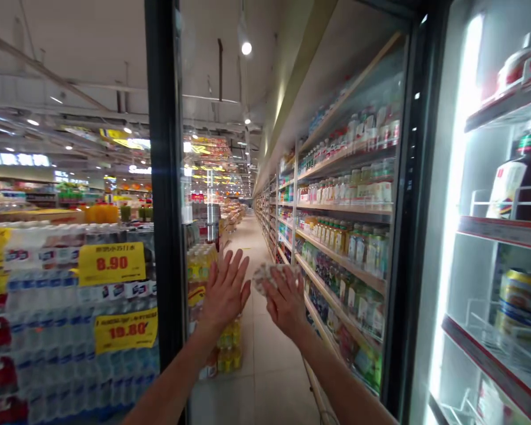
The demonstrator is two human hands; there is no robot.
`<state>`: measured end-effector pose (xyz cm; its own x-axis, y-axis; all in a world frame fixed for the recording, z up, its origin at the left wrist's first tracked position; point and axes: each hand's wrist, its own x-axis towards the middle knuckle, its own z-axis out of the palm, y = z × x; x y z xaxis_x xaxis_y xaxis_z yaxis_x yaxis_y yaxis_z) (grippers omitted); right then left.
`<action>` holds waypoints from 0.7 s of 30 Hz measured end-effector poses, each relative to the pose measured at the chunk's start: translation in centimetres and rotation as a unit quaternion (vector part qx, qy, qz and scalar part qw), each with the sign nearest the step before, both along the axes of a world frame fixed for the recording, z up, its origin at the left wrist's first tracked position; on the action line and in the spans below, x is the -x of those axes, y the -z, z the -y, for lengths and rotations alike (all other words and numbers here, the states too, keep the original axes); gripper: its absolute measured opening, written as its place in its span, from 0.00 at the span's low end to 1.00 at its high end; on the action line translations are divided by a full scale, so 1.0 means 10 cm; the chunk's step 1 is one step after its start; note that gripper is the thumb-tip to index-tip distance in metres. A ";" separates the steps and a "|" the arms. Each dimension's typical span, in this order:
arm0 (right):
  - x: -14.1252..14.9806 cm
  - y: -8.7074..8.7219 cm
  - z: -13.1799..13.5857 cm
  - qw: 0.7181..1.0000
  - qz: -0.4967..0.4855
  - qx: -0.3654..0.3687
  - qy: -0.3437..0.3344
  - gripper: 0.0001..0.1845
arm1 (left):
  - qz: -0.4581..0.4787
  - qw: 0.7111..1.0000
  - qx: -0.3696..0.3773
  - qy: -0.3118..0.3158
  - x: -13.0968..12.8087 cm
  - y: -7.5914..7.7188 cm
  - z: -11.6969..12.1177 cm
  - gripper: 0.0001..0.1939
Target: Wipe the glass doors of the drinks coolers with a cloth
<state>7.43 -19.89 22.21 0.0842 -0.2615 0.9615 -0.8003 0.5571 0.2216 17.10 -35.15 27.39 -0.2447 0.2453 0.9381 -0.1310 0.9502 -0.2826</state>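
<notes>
We are raising both forearms from the bottom of the frame. Our left hand [225, 290] is held up with its fingers [232, 268] spread and released, gripping nothing. Our right hand [285, 304] is grasping a crumpled, mottled pale wad [272, 276], its fingers pressing over the wad, which is too blurred to identify. The wad is sitting at the upper edge of that hand, mid-frame. Its long axis is lying nearly level, with one end poking left, just beside our left thumb.

Both hands are passing between two black door frames, one [164, 165] left of centre and one [418, 206] at right, leaving open room only in the gap between them. At far right, a lit cooler shelf [504, 231] is holding a banded can [524, 301] and a dark bottle [525, 177]. At lower left, shrink-wrapped water bottles [71, 336] are carrying yellow price tags [111, 264]. Beyond our hands, a tiled aisle floor [256, 330] is stretching away, with bottle-filled shelves [345, 200] running along its right side.
</notes>
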 end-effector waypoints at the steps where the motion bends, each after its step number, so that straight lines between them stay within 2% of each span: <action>1: 0.09 -0.02 -0.11 0.999 0.003 0.029 0.013 0.23 | -0.004 1.000 0.003 -0.001 -0.01 0.00 0.00 0.31; 3: 0.33 -0.13 -0.39 0.988 0.040 0.135 0.056 0.24 | -0.011 1.000 0.006 -0.003 -0.02 0.01 -0.01 0.30; 5: 0.52 -0.28 -0.59 0.955 0.094 0.266 0.088 0.25 | -0.014 1.000 0.007 -0.006 -0.03 0.01 -0.01 0.29; 7: 0.53 -0.38 -0.60 0.931 0.123 0.331 0.091 0.26 | -0.016 1.000 0.008 -0.008 -0.04 0.01 -0.02 0.28; 8: 0.45 -0.39 -0.52 0.936 0.119 0.320 0.083 0.26 | -0.018 1.000 0.009 -0.009 -0.04 0.01 -0.03 0.28; 9: 0.35 -0.36 -0.41 0.952 0.105 0.279 0.070 0.26 | -0.019 1.000 0.010 -0.010 -0.05 0.01 -0.03 0.28; 12: 0.03 -0.16 -0.09 0.995 0.039 0.089 0.021 0.24 | -0.018 1.000 0.012 -0.010 -0.06 0.00 -0.04 0.28; 14: 0.00 -0.06 -0.08 1.000 0.011 0.026 0.007 0.23 | -0.014 1.000 0.010 -0.008 -0.06 0.00 -0.03 0.29; 15: 0.07 -0.05 -0.17 0.999 0.012 0.036 0.013 0.23 | -0.013 1.000 0.009 -0.007 -0.06 0.01 -0.03 0.29; 17: 0.31 -0.10 -0.44 0.989 0.043 0.133 0.042 0.24 | -0.012 1.000 0.007 -0.006 -0.06 0.02 -0.03 0.29; 19: 0.56 -0.21 -0.70 0.956 0.092 0.269 0.068 0.25 | -0.012 1.000 0.004 -0.008 -0.06 0.03 -0.03 0.29; 21: 0.64 -0.27 -0.78 0.927 0.126 0.346 0.075 0.26 | -0.011 1.000 0.001 -0.009 -0.06 0.03 -0.03 0.29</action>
<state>1.07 -12.12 24.87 -0.1522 0.4346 0.8877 -0.6797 0.6061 -0.4132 17.66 -34.82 27.08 -0.2286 0.2425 0.9428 -0.1540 0.9473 -0.2810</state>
